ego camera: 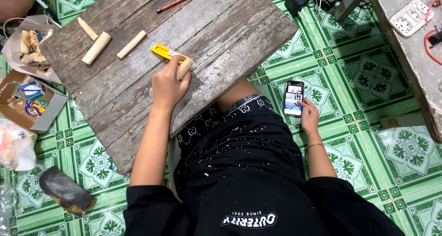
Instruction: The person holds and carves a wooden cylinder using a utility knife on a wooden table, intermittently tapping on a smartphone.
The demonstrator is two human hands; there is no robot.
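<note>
Pale, rounded wooden piece [184, 68], short and smooth like a carved peg, sits clamped in your left hand [168, 85], pressed down on the weathered grey plank board [138, 89] near the middle of its near-right edge. Just beside it, touching your fingers, lies a yellow utility knife [162, 51] with its grey blade end pointing toward the peg; whether your hand also grips the knife is hard to tell from this angle. Your right hand [309, 117] rests off the board on the green patterned floor tiles [368, 79], fingers closed around a black smartphone [293, 98] with its screen lit.

Three more pale wooden sticks [96, 47] lie near the board's far-left corner, well apart from your hand. A red pencil [179, 0] lies along the far edge. Between the sticks and the near-left edge the planks are bare. Cardboard scraps [32, 102] crowd the floor off the left edge.
</note>
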